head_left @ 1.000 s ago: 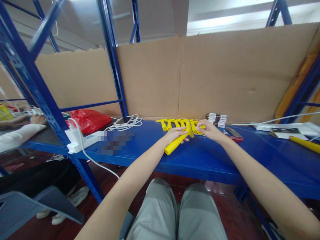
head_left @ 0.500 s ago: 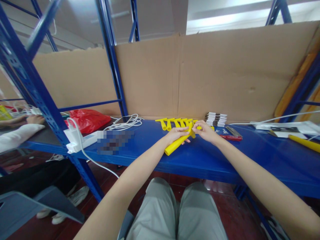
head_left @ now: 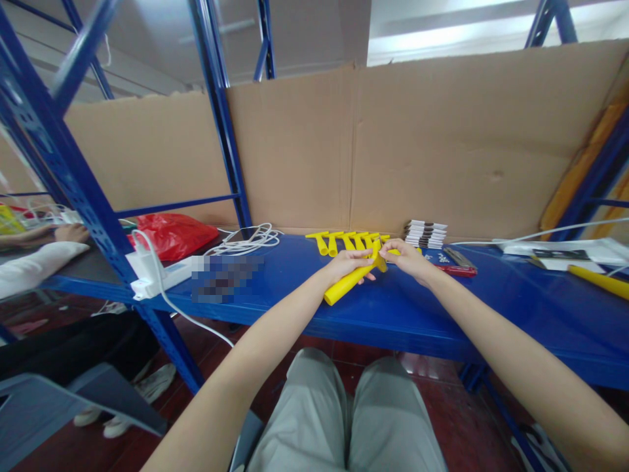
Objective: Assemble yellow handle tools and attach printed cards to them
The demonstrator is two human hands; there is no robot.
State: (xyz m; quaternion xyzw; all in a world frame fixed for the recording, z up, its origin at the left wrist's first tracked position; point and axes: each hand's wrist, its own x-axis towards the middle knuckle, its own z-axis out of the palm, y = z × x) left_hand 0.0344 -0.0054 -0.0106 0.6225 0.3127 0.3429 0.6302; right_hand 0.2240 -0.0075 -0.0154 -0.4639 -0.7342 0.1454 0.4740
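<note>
My left hand is closed around a yellow T-shaped tool with a long hollow round handle. The handle's open end points down and left toward me, and the wider head lies at the upper right. At that head my right hand is closed in a pinch, its fingertips touching the edge. Whether a small part sits between those fingertips is hidden. Behind my hands stands a row of several more yellow T-shaped tools, partly covered by my fingers.
A stack of white packets with dark bands sits behind my right hand, beside a red and blue pack. Leftward are coiled white cables, a power strip and a red bag. Another person's sleeve shows far left.
My right fingers have shifted very slightly at the tool's head. The left hand and the tool stay in nearly the same place.
</note>
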